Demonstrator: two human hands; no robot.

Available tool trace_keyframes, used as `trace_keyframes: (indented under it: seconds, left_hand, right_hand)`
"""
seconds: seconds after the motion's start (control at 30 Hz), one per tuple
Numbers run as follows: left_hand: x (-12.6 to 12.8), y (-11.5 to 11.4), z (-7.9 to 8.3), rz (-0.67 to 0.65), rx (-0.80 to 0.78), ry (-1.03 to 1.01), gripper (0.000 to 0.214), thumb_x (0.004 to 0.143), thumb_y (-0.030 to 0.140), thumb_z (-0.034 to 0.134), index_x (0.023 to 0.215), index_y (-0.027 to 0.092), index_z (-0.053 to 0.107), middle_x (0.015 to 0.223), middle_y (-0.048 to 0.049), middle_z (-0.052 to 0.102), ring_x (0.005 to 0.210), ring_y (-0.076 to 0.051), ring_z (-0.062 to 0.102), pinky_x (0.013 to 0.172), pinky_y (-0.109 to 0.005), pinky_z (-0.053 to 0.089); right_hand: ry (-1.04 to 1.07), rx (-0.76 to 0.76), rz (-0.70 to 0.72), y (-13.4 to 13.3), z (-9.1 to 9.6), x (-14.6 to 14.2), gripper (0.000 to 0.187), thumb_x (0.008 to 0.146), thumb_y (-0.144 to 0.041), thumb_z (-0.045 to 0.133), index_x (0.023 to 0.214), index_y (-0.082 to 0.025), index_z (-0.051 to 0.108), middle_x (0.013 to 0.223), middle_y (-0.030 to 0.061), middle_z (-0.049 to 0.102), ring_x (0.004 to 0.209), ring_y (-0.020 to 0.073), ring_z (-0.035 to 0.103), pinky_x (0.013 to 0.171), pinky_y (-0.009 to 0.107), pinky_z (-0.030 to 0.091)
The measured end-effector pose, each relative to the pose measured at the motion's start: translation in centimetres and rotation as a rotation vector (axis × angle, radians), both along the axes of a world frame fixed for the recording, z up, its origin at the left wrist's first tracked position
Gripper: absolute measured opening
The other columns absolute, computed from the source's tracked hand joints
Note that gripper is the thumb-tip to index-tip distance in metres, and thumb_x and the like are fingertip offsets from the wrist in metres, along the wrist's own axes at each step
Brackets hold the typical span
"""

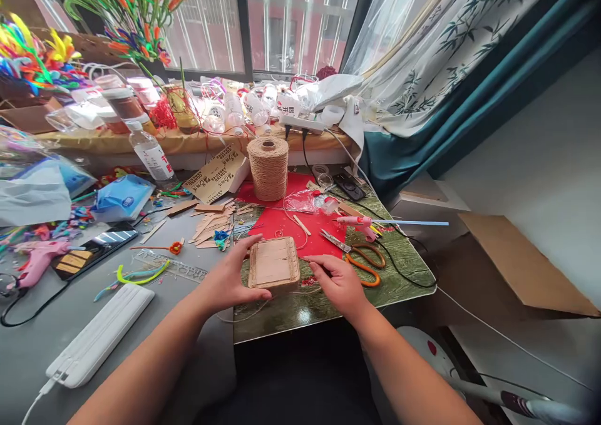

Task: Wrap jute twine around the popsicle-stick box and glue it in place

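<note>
A small box-like piece of pale wood [275, 261], edged with rows of twine, is held up in my left hand [230, 278], thumb along its near side and fingers at its far left. My right hand [339, 282] is just right of the box, its thumb and forefinger pinched together on what looks like a thin strand of twine [307, 292]. Behind the box stands a big spool of twine [268, 173], with a strand trailing over the red sheet [270, 221]. Orange-handled scissors [364, 259] lie open just beyond my right hand.
A pink glue gun [361, 223] with a long glue stick lies beyond the scissors. Wooden craft sticks [213, 225] are heaped at the left of the spool. A white power bank [101, 334], another pink glue gun [42, 259] and a plastic bottle [151, 153] are on the left. A black phone [349, 187] lies back right.
</note>
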State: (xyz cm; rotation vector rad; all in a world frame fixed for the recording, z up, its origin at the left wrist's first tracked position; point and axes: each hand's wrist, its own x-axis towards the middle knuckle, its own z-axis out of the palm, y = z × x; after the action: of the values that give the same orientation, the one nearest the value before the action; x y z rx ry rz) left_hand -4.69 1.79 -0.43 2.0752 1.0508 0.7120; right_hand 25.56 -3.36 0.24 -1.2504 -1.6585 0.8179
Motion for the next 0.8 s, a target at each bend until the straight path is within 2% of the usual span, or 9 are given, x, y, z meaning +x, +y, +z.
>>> trace_keyframes:
  seconds: [0.1, 0.17, 0.3, 0.43, 0.53, 0.6, 0.67, 0.73, 0.8]
  left_hand:
    - [0.1, 0.8, -2.8, -0.024, -0.055, -0.082, 0.115, 0.068, 0.052, 0.093, 0.161, 0.034, 0.027, 0.163, -0.0169, 0.039, 0.149, -0.042, 0.043, 0.119, -0.064, 0.04]
    - [0.0, 0.8, -3.9, -0.035, -0.099, -0.144, 0.115, 0.069, 0.051, 0.093, 0.161, 0.033, 0.026, 0.163, -0.0174, 0.039, 0.147, -0.041, 0.045, 0.121, -0.063, 0.04]
    - [-0.4, 0.5, -3.9, -0.079, -0.177, -0.219, 0.121, 0.067, 0.051, 0.094, 0.164, 0.033, 0.023, 0.166, -0.0188, 0.035, 0.148, -0.04, 0.045, 0.122, -0.063, 0.038]
    - [-1.6, 1.1, -3.4, -0.111, -0.177, -0.288, 0.12, 0.064, 0.052, 0.096, 0.163, 0.032, 0.03, 0.169, -0.0163, 0.03, 0.155, -0.04, 0.034, 0.127, -0.061, 0.03]
    - [-3.0, 1.7, -3.8, -0.092, -0.236, -0.416, 0.097, 0.074, 0.059, 0.087, 0.156, 0.03, 0.044, 0.165, -0.0147, 0.038, 0.155, -0.039, 0.035, 0.126, -0.06, 0.034]
    - [-3.6, 2.1, -4.5, -0.039, -0.292, -0.564, 0.075, 0.085, 0.065, 0.075, 0.147, 0.028, 0.054, 0.155, -0.0154, 0.05, 0.149, -0.037, 0.045, 0.121, -0.059, 0.042]
    - [-3.8, 2.3, -5.0, 0.054, -0.302, -0.677, 0.058, 0.092, 0.062, 0.066, 0.137, 0.025, 0.06, 0.142, -0.0149, 0.061, 0.138, -0.034, 0.057, 0.113, -0.055, 0.051]
    - [-3.6, 2.3, -5.2, 0.166, -0.257, -0.677, 0.045, 0.095, 0.054, 0.066, 0.127, 0.023, 0.064, 0.128, -0.0126, 0.068, 0.123, -0.029, 0.065, 0.104, -0.049, 0.056]
    - [-3.4, 2.1, -5.0, 0.247, -0.152, -0.542, 0.033, 0.096, 0.048, 0.066, 0.117, 0.022, 0.068, 0.114, -0.0095, 0.072, 0.107, -0.024, 0.068, 0.096, -0.042, 0.058]
  right_hand:
    - [-0.005, -0.08, 0.026, -0.1, -1.5, -0.6, 0.026, 0.103, -0.037, 0.059, 0.115, -0.023, 0.079, 0.103, 0.0077, 0.081, 0.088, 0.0227, 0.077, 0.083, 0.036, 0.062]
    - [-0.024, -0.105, 0.059, -0.2, -2.3, -1.1, 0.027, 0.103, -0.037, 0.058, 0.115, -0.024, 0.079, 0.103, 0.0077, 0.081, 0.089, 0.023, 0.077, 0.086, 0.037, 0.062]
    - [-0.017, -0.117, 0.057, -0.4, -3.2, -1.6, 0.027, 0.104, -0.038, 0.058, 0.114, -0.023, 0.078, 0.107, 0.0087, 0.08, 0.096, 0.0244, 0.076, 0.09, 0.038, 0.061]
    - [-0.043, -0.107, 0.054, -0.7, -3.1, -1.3, 0.027, 0.104, -0.039, 0.059, 0.113, -0.022, 0.077, 0.108, 0.0094, 0.08, 0.096, 0.0248, 0.076, 0.089, 0.038, 0.061]
    - [-0.14, -0.015, 0.086, -0.5, -1.8, -1.6, 0.027, 0.105, -0.036, 0.056, 0.116, -0.023, 0.077, 0.104, 0.0095, 0.079, 0.093, 0.0243, 0.074, 0.085, 0.038, 0.059]
    - [-0.248, 0.082, 0.143, 0.2, -0.6, -2.4, 0.029, 0.106, -0.035, 0.053, 0.12, -0.024, 0.076, 0.094, 0.0095, 0.076, 0.086, 0.0242, 0.071, 0.08, 0.038, 0.058]
    - [-0.377, 0.178, 0.207, 1.1, 0.4, -3.7, 0.032, 0.107, -0.033, 0.051, 0.123, -0.023, 0.076, 0.086, 0.0095, 0.071, 0.083, 0.0246, 0.068, 0.077, 0.038, 0.056]
    - [-0.499, 0.253, 0.264, 2.0, 1.2, -5.1, 0.033, 0.107, -0.031, 0.049, 0.123, -0.023, 0.077, 0.083, 0.0097, 0.068, 0.082, 0.0246, 0.065, 0.075, 0.037, 0.054]
    - [-0.592, 0.296, 0.307, 2.5, 1.4, -6.3, 0.032, 0.107, -0.03, 0.049, 0.118, -0.022, 0.078, 0.081, 0.0094, 0.066, 0.081, 0.0238, 0.064, 0.073, 0.035, 0.052]
